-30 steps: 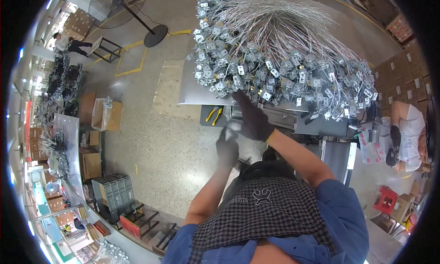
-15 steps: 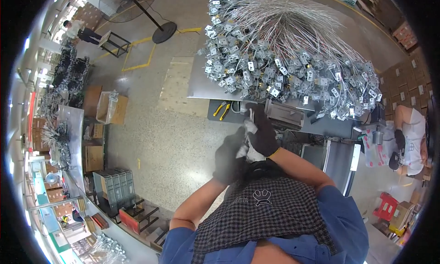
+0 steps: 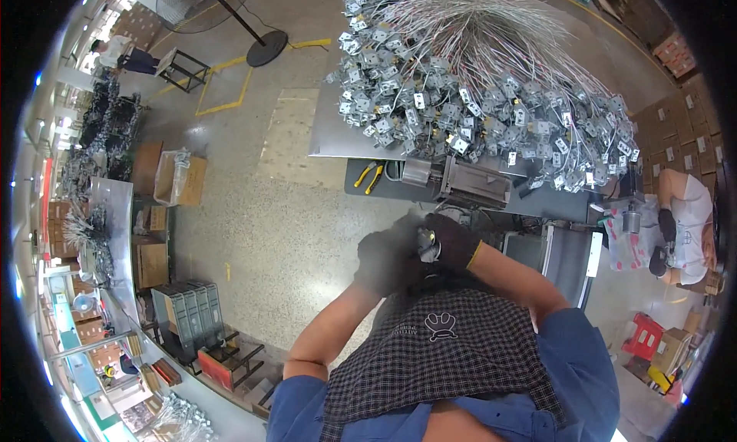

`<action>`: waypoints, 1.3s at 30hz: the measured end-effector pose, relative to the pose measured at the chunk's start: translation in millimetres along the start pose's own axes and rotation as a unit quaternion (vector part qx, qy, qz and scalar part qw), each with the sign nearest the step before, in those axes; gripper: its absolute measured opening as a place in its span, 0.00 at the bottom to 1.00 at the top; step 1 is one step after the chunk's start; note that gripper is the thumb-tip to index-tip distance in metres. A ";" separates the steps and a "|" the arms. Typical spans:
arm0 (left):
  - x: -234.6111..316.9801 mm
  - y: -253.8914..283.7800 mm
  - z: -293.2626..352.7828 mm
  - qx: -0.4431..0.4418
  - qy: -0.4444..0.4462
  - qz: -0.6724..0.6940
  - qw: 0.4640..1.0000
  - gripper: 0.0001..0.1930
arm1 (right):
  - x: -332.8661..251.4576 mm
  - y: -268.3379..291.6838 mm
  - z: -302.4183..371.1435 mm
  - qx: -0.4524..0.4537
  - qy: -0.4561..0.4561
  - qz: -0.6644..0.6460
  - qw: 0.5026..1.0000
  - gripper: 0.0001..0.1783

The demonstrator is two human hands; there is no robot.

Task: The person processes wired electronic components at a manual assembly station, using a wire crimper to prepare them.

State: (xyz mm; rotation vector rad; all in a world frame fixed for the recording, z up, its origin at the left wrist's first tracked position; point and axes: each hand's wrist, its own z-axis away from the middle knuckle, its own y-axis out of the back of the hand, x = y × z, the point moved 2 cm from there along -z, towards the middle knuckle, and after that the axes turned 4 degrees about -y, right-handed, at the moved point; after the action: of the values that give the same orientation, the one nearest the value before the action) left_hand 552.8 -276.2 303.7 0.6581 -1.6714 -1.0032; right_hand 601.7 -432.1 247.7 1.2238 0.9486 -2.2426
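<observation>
Both hands wear dark gloves and meet just in front of the apron at my chest. My right hand [image 3: 458,241] is closed around a small silvery metal part [image 3: 427,247], which shows between the two gloves. Pressed close to that part from the other side, my left hand [image 3: 386,259] is smeared by motion, and its fingers cannot be made out. Beyond the hands, a grey metal machine body [image 3: 477,184] lies on the dark mat of the bench. Yellow-handled pliers [image 3: 371,178] rest on the mat to its left.
A big heap of metal fittings [image 3: 461,120] with white and red wires [image 3: 476,20] covers the table ahead. At right stand a conveyor-like unit [image 3: 568,269] and a co-worker with gloved hands [image 3: 666,227]. A floor fan [image 3: 267,49] and an open carton [image 3: 180,179] are at left.
My hands have drawn nearer to my body and closer together. The right hand has come down from the bench edge, uncovering the machine's left end. The view has shifted slightly.
</observation>
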 end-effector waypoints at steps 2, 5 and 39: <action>0.8 2.3 -10.7 0.067 -0.038 -0.005 0.997 0.27 | 27.7 13.1 -7.4 -0.037 0.090 -0.123 0.988 0.21; -18.2 7.6 -8.3 0.075 0.007 0.006 0.997 0.25 | -13.5 -12.0 11.8 0.121 0.030 -0.048 0.991 0.19; -167.9 -71.4 -190.0 0.110 0.139 -0.094 0.980 0.32 | 155.1 294.1 337.8 0.662 -0.136 0.133 0.725 0.19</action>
State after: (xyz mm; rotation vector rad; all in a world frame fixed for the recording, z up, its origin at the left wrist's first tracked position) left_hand 782.5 -232.3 182.4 1.0704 -1.5022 -0.8185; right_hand 514.2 -884.8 137.3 1.2181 -1.1598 -2.6237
